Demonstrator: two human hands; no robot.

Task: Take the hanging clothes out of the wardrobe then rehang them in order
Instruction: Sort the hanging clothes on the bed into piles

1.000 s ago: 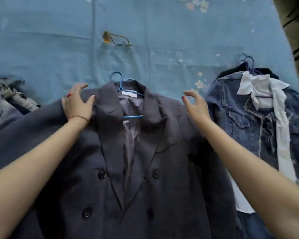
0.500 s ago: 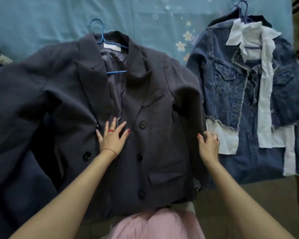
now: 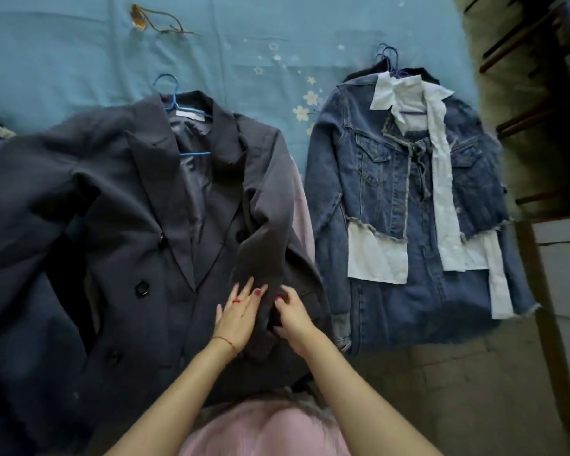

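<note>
Both hands work on the dark blazer [image 3: 119,205], which lies on its blue hanger [image 3: 175,103] left of the denim jacket [image 3: 375,179]. Left hand [image 3: 236,315] presses flat while right hand [image 3: 292,312] pinches the folded sleeve [image 3: 260,245], probably tidying it for rehanging.

You're in a home bedroom: a bed [image 3: 79,60] under a blue flower-print sheet, tiled floor [image 3: 441,390] beside it, perhaps wooden furniture [image 3: 540,77] at right.
</note>
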